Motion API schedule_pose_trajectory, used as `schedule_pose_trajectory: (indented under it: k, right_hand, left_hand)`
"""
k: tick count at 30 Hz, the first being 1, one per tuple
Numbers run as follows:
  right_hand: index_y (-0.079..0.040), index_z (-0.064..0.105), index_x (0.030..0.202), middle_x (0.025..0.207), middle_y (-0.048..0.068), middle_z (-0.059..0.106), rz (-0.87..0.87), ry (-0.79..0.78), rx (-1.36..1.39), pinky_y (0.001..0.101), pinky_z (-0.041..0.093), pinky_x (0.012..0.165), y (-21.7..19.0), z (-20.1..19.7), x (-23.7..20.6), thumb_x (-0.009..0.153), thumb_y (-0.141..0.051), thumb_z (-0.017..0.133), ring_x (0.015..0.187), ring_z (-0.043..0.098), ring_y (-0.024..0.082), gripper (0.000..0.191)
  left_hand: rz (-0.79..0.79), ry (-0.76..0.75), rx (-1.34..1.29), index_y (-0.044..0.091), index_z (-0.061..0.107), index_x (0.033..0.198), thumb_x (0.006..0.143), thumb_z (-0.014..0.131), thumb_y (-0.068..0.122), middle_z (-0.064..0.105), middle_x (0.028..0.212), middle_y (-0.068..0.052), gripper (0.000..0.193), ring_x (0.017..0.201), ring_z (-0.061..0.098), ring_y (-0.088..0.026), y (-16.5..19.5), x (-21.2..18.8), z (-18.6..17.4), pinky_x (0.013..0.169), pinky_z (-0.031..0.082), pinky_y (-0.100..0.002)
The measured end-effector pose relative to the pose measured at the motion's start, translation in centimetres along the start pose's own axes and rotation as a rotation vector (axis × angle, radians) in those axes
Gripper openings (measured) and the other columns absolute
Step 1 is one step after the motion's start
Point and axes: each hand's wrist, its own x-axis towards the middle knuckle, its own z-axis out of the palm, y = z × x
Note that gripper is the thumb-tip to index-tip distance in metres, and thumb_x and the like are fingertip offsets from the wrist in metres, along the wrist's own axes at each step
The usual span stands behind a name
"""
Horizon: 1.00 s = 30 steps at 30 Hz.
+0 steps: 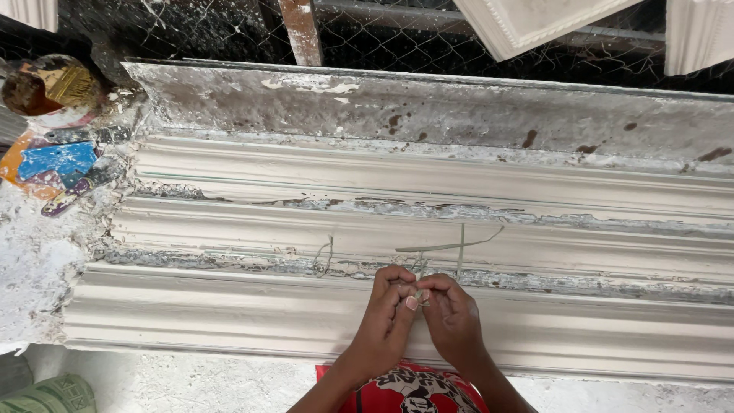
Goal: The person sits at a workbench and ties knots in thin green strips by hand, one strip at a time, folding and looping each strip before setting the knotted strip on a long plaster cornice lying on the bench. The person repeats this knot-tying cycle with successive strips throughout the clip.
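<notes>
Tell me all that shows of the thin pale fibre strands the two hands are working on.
The fibre strands are thin, pale greenish-grey and look like dried plant fibre or wire; which one cannot be told. One long strand lies nearly level across the plaster moulding, crossed by an upright one, forming a cross. Their lower ends meet between the left hand and right hand, pinched at the fingertips. A separate small loop lies to the left, untouched.
</notes>
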Motion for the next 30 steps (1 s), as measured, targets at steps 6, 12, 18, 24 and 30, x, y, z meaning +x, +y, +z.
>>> schedule_pose_trajectory:
  k: [6, 12, 18, 24, 30]
  right_hand:
    - [-0.006, 0.070, 0.107, 0.102, 0.009, 0.067, -0.154, 0.071, -0.570, 0.0303, 0.058, 0.080, -1.5, -0.4, 0.6, 0.092, 0.001, 0.067, 0.095, 0.070, 0.018, 0.017]
    - [-0.007, 0.071, 0.106, 0.110, 0.009, 0.073, -0.302, 0.144, -0.593, 0.0338, 0.059, 0.087, -1.2, 0.5, 0.3, 0.087, -0.006, 0.076, 0.103, 0.072, 0.022, 0.019]
    - [-0.007, 0.068, 0.106, 0.117, 0.011, 0.073, -0.115, 0.084, -0.340, 0.0328, 0.060, 0.089, 1.0, -0.1, 0.0, 0.094, -0.004, 0.067, 0.106, 0.072, 0.020, 0.012]
    - [-0.003, 0.066, 0.107, 0.111, 0.013, 0.070, -0.144, 0.122, -0.196, 0.0337, 0.056, 0.096, 2.0, -0.3, -1.0, 0.097, -0.003, 0.065, 0.107, 0.068, 0.020, 0.010]
    - [-0.003, 0.065, 0.107, 0.108, 0.012, 0.070, -0.120, 0.126, -0.157, 0.0322, 0.057, 0.097, 1.4, -1.1, -0.7, 0.097, -0.002, 0.064, 0.106, 0.068, 0.018, 0.010]
  left_hand:
    - [-0.297, 0.128, -0.379, -0.001, 0.065, 0.104, 0.104, 0.057, 0.017, 0.052, 0.119, -0.003, 0.020, 0.087, 0.054, -0.007, -1.5, 0.6, 0.9, 0.078, 0.051, -0.025]
    - [-0.262, 0.200, -0.340, -0.003, 0.066, 0.100, 0.105, 0.061, 0.015, 0.054, 0.110, -0.004, 0.019, 0.084, 0.055, -0.009, -2.6, 0.5, 1.3, 0.076, 0.050, -0.024]
    - [-0.212, 0.193, 0.080, 0.000, 0.067, 0.102, 0.104, 0.060, 0.022, 0.057, 0.080, -0.003, 0.023, 0.068, 0.049, -0.008, -1.1, 0.6, 1.3, 0.060, 0.042, -0.025]
    - [-0.272, 0.157, 0.070, 0.002, 0.069, 0.102, 0.102, 0.063, 0.027, 0.051, 0.062, 0.002, 0.025, 0.058, 0.043, -0.006, -0.1, 0.9, 1.4, 0.053, 0.037, -0.026]
    - [-0.388, 0.095, -0.180, 0.001, 0.063, 0.104, 0.097, 0.067, 0.025, 0.059, 0.074, 0.002, 0.026, 0.065, 0.051, -0.003, -0.1, 0.6, 1.1, 0.050, 0.037, -0.025]
